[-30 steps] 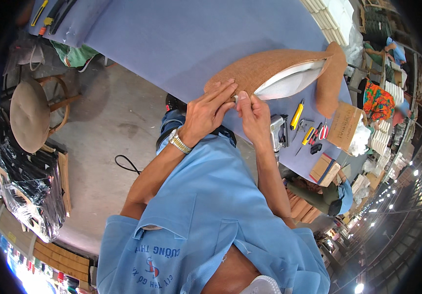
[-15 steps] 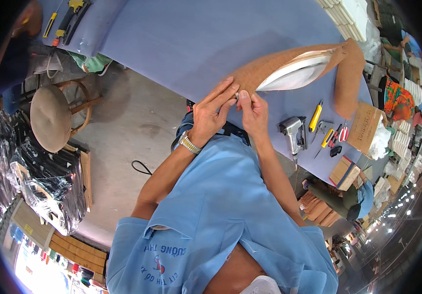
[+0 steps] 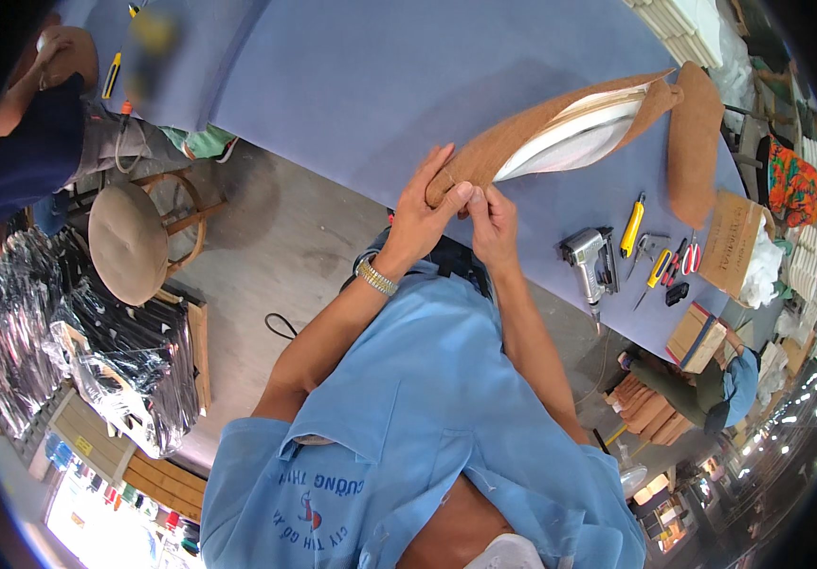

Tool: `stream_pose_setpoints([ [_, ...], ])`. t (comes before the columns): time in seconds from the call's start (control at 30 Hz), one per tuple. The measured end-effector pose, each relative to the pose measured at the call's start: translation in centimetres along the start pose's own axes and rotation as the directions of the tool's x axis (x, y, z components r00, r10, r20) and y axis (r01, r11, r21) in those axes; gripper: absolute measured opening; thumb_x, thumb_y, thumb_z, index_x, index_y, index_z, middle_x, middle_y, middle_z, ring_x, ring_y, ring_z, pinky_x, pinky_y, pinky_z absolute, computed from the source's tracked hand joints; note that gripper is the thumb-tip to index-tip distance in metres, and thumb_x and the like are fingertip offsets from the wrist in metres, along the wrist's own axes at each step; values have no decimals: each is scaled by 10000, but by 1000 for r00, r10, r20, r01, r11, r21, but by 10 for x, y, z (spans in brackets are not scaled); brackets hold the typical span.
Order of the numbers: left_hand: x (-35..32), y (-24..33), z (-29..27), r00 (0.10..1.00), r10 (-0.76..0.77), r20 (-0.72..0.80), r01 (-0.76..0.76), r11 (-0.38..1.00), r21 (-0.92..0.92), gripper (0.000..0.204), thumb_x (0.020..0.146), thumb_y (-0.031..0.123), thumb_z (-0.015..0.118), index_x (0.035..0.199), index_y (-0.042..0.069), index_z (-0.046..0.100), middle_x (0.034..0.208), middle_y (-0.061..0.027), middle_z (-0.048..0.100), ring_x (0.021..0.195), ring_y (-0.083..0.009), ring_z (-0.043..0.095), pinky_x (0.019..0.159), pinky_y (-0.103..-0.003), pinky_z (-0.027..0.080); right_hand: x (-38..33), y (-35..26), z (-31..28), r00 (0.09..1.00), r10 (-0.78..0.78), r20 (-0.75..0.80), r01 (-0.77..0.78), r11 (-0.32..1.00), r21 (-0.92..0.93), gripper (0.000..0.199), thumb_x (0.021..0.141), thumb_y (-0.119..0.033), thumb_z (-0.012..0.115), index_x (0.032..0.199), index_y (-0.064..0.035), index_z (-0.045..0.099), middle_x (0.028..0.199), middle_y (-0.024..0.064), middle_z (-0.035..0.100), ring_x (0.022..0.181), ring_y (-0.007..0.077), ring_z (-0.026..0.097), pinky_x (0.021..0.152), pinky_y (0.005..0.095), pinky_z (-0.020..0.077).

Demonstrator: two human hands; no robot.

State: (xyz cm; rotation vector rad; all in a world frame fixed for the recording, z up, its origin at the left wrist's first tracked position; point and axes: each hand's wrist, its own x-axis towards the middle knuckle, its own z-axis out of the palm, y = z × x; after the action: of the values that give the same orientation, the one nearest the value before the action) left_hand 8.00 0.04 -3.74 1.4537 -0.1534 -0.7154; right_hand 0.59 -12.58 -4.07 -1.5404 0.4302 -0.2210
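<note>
A long curved piece covered in brown fabric (image 3: 494,147) lies at the table's near edge, tilted up toward the right. Its cover gapes along one side, where white lining and a pale inner edge show. My left hand (image 3: 423,216) wraps round the near end, thumb on top and fingers along the far side. Close beside it, my right hand (image 3: 494,228) pinches the fabric edge at that end, its fingertips partly hidden. The two thumbs almost meet. A second brown fabric-covered piece (image 3: 695,152) rests to the right, against the first one's far tip.
On the blue-grey table (image 3: 352,76) at right lie a staple gun (image 3: 590,261), a yellow cutter (image 3: 632,226), screwdrivers and pliers (image 3: 691,256), beside a cardboard box (image 3: 735,242). A round padded stool (image 3: 129,242) stands left. Co-workers (image 3: 25,161) are at far left and right.
My left hand has gone from fingers laid over the top to a wrap round the near end. My right hand stays at the edge. The view has shifted slightly; a co-worker shows more at left.
</note>
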Motion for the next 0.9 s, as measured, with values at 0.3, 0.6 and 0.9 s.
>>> stream_pose_setpoints([
  [0.3, 3, 0, 2, 997, 77, -16, -77, 997, 15, 545, 1031, 252, 672, 1507, 29, 528, 1323, -182, 648, 991, -146, 649, 841, -309, 559, 0, 4, 5, 999, -49, -1, 49, 999, 10, 324, 1089, -251, 533, 897, -4, 616, 772, 71, 593, 752, 189, 540, 733, 347, 446],
  [0.6, 0, -2, 6, 974, 224, 25, -224, 948, 226, 548, 981, 178, 696, 1484, 29, 539, 1448, -230, 602, 1303, -350, 624, 1070, -397, 498, -24, -6, -37, 999, 25, 20, -22, 986, -168, 166, 1012, -161, 642, 1011, -3, 689, 927, 95, 708, 886, 196, 656, 834, 334, 517],
  [0.9, -3, 2, 9, 927, 369, 63, -367, 860, 355, 583, 967, 201, 721, 1499, 55, 530, 1457, -215, 604, 1337, -355, 601, 1111, -410, 478, -136, 119, -244, 826, -62, -561, -420, 597, -683, 767, 806, -114, 798, 1487, 14, 468, 1365, 239, 599, 1183, 380, 604, 1064, 443, 478],
])
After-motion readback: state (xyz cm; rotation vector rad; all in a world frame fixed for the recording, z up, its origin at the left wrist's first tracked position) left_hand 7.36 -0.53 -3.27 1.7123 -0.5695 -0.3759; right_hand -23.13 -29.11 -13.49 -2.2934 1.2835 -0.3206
